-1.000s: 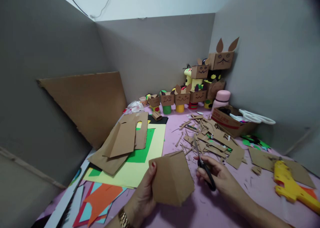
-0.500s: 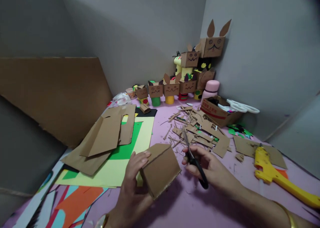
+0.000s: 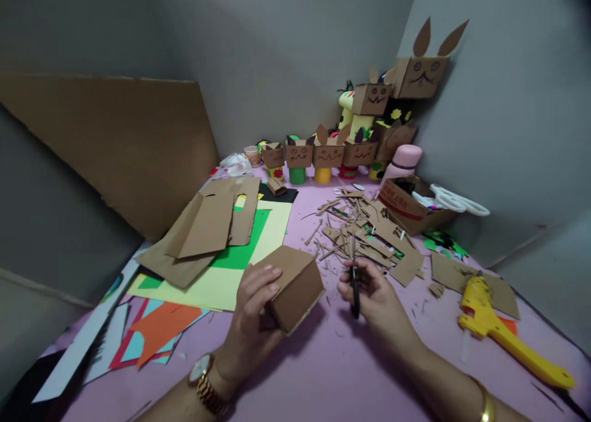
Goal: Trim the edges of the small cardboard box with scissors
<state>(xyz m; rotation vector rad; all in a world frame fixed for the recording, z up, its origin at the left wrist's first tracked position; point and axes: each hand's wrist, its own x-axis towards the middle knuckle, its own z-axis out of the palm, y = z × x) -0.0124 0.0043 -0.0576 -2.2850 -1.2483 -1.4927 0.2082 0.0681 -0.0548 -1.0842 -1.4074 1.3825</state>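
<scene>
A small brown cardboard box [image 3: 295, 289] is gripped in my left hand [image 3: 256, 305], tilted just above the purple table; the fingers lie over its left side and the thumb is partly hidden beneath it. To its right, my right hand [image 3: 376, 302] holds a pair of black-handled scissors [image 3: 354, 280], blades pointing away from me toward a heap of cardboard scraps [image 3: 369, 231]. The scissors and the box are apart. Cut cardboard pieces [image 3: 207, 225] lie on yellow and green paper [image 3: 198, 292] left of the box.
A yellow glue gun [image 3: 503, 332] rests at the right by a flat cardboard strip [image 3: 501, 289]. Cardboard animal figures [image 3: 329, 154] stand at the back, near a pink bottle [image 3: 404, 160] and an open carton [image 3: 406, 209] of tools. Orange paper [image 3: 168, 326] lies at left.
The box has turned in my left hand and shows more of its top. My right hand has rotated the scissors more upright. The whole view has shifted slightly.
</scene>
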